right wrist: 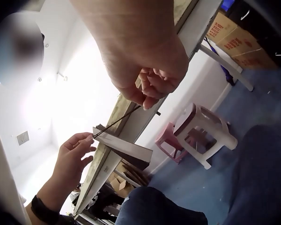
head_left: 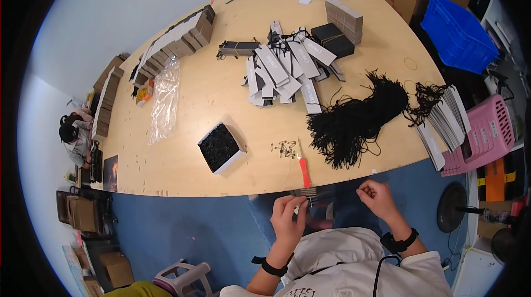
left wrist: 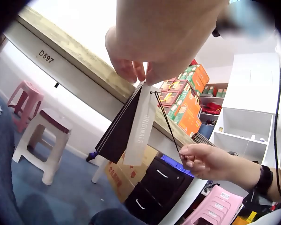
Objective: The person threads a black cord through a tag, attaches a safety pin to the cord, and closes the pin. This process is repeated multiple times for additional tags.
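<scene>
In the left wrist view, the left hand (left wrist: 152, 44) pinches the top of several tags hanging downward; the front one is a white tag (left wrist: 141, 126) printed ORIGINALS, with dark ones behind. A black cord (left wrist: 166, 117) runs from the white tag's top to the right hand (left wrist: 206, 161), whose fingertips pinch its far end. The cord looks taut in the right wrist view, between the left hand (right wrist: 70, 159) and the right hand (right wrist: 147, 70). In the head view the left hand (head_left: 289, 222) and right hand (head_left: 381, 203) are apart, just off the table's front edge.
On the table (head_left: 260, 170) lie a pile of white tags (head_left: 287, 70), a heap of black cords (head_left: 359, 117), a white box of black pieces (head_left: 219, 147), a red-handled tool (head_left: 304, 172) and small metal-like pieces (head_left: 284, 149). Stacked tags (head_left: 442, 120) lie at the right, near a pink basket (head_left: 489, 131).
</scene>
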Demonstrator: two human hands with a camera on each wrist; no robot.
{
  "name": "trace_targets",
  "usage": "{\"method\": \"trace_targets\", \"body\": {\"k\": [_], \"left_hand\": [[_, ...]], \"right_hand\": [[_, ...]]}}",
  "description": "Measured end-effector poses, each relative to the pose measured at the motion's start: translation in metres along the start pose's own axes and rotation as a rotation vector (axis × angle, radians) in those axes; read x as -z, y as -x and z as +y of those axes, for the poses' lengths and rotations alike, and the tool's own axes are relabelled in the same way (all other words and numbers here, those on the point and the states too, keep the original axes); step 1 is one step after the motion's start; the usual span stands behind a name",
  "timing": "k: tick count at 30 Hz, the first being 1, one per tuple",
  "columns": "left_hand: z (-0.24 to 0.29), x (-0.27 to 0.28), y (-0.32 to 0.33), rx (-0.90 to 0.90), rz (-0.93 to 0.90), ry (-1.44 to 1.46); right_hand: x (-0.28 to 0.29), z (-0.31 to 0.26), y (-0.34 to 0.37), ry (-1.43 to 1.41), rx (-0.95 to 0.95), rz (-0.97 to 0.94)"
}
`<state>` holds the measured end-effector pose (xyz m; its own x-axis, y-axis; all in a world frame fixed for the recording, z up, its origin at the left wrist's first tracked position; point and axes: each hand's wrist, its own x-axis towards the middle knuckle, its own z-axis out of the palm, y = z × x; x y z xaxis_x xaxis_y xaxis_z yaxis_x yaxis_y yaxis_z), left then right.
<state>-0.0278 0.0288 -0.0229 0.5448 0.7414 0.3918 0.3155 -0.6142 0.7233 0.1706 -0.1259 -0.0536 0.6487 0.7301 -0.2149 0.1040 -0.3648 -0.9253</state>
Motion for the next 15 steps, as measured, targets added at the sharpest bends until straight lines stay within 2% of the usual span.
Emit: {"method": "trace_targets", "body": {"k": [3, 5, 15], "left_hand": [[-0.0002, -0.0007, -0.0012, 0.074, -0.003, 0.07], [0.0002, 0.0, -0.0023, -0.005, 0.02, 0.026], [-0.0035, 0.003, -0.0047, -0.032, 0.028, 0.015]], "right_hand": [[-0.0002, -0.0001, 0.0004, 0.031, 0.016, -0.007], [-0.0004, 0.0002, 0.0013, 0.019, 0.008, -0.01], [-0.0012, 0.0033, -0.0005, 0.035, 0.017, -0.037]]}}
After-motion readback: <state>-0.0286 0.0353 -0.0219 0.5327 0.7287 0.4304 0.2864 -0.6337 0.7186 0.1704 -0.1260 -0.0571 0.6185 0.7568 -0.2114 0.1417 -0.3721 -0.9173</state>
